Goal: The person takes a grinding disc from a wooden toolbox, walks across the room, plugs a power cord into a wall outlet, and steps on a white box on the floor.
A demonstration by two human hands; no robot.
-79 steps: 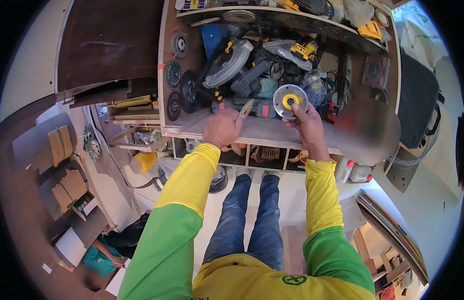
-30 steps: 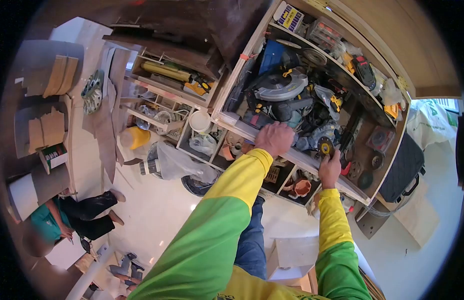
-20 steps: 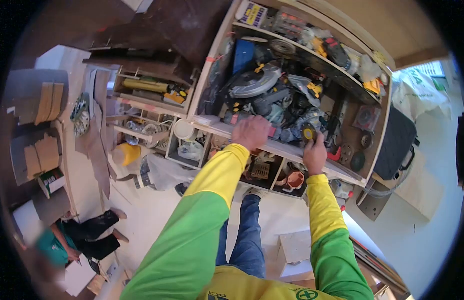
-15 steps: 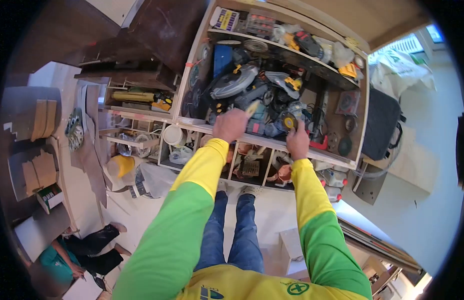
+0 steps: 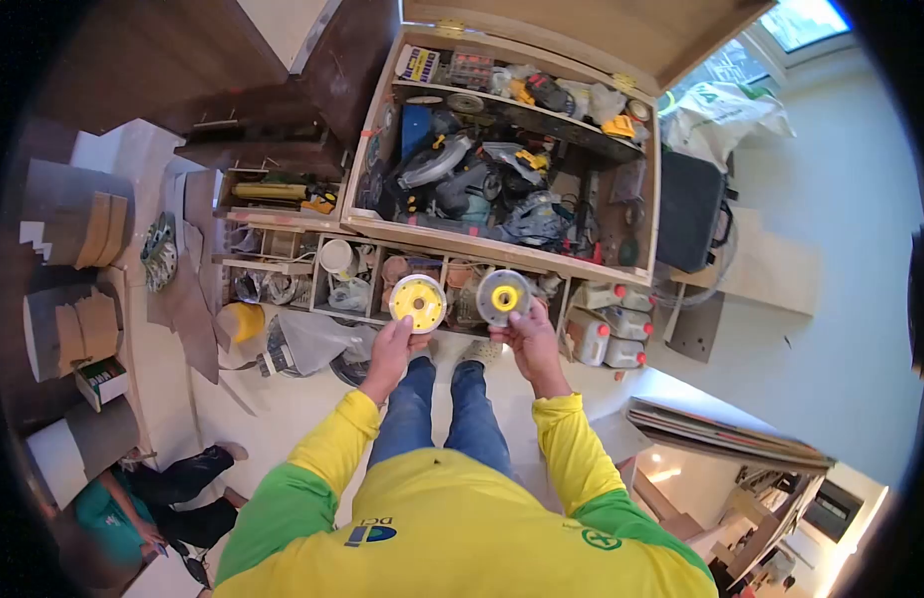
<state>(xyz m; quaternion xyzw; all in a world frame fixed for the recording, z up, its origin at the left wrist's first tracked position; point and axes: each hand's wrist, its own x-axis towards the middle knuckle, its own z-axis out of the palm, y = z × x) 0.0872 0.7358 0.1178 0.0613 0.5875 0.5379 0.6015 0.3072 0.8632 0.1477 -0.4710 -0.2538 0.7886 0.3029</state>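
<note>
A yellow disc with a pale rim (image 5: pixel 418 302) is gripped at its lower edge by my left hand (image 5: pixel 392 353). Beside it, a grey disc with a yellow centre (image 5: pixel 504 297) is held by my right hand (image 5: pixel 535 344), thumb on its lower part. The two discs face up, apart from each other, in front of the open wooden tool box (image 5: pixel 447 237). Inside the box lie a circular saw (image 5: pixel 437 164), other power tools and tangled cords.
Below the box are open compartments (image 5: pixel 347 289) with small parts. Several white jugs with red caps (image 5: pixel 589 336) stand at the right, near a black case (image 5: pixel 693 211). Another person (image 5: pixel 113 513) sits at the lower left. Stacked boards (image 5: pixel 726 436) lean at the lower right.
Both hands have drawn back from the box toward my body. The yellow disc now shows its face in my left hand, and the view has shifted so the box sits farther off.
</note>
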